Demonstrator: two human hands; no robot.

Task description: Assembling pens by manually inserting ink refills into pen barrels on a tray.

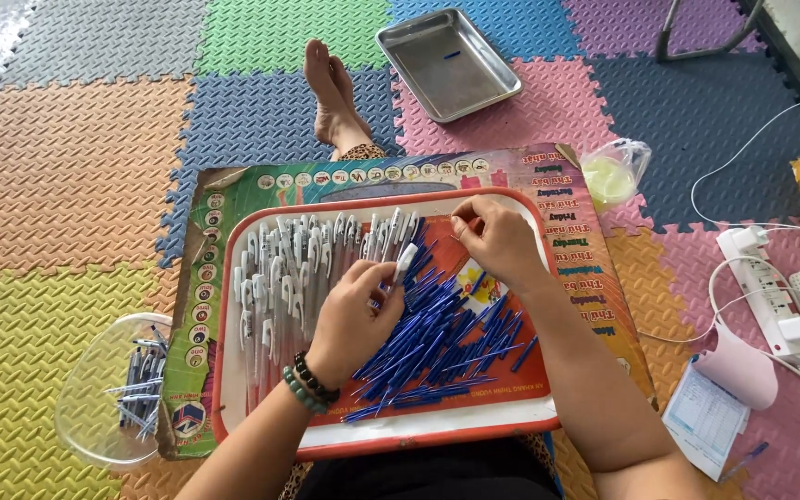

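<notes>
The left hand (pixel 352 319) is lying palm down with the fingers curled in, and its grip is pinching a small piece between thumb and forefinger. The left wrist is wearing two bead bracelets. The right hand (pixel 497 243) is reaching further forward, with its fingertips (pixel 463 222) pressed together in a fine pinch. Both forearms are coming in from the lower edge, bare. One bare foot (pixel 333 93) is stretching out ahead.

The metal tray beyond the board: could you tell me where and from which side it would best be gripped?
Probably the metal tray is best pinched on its raised rim at the near corner, coming from the person's side. It lies flat on the mat, nearly empty, with that corner pointing towards the board.
</notes>
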